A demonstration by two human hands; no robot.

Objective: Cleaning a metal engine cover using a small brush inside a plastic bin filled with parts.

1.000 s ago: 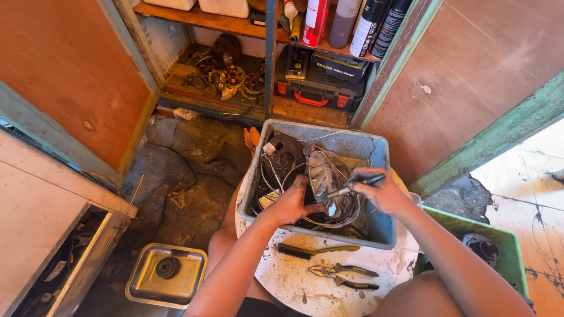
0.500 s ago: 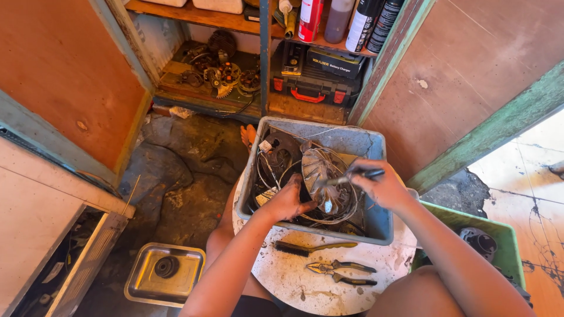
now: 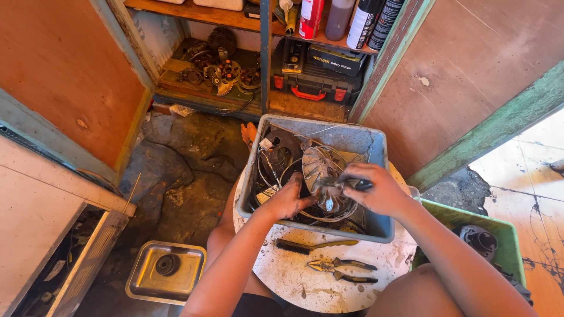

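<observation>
A grey plastic tub [image 3: 376, 154] full of wires and metal parts stands on a round white stool top [image 3: 294, 276]. My left hand [image 3: 289, 201] reaches into the tub and holds a round silvery finned metal part [image 3: 322, 170] from below. My right hand [image 3: 376, 188] grips a thin dark tool, a screwdriver by its look [image 3: 343, 184], with its tip against that part. A dark round disc [image 3: 282, 154] lies in the tub behind my left hand.
A wire brush [image 3: 314, 245] and pliers [image 3: 343, 270] lie on the stool in front of the tub. A steel tray [image 3: 167, 273] sits on the floor at left. A green crate [image 3: 499, 238] is at right. Shelves with spray cans [image 3: 311, 17] and a black toolbox [image 3: 317, 73] are ahead.
The finned metal part has been lifted and tilted up out of the wires. My right hand has moved left, bringing the tool against it.
</observation>
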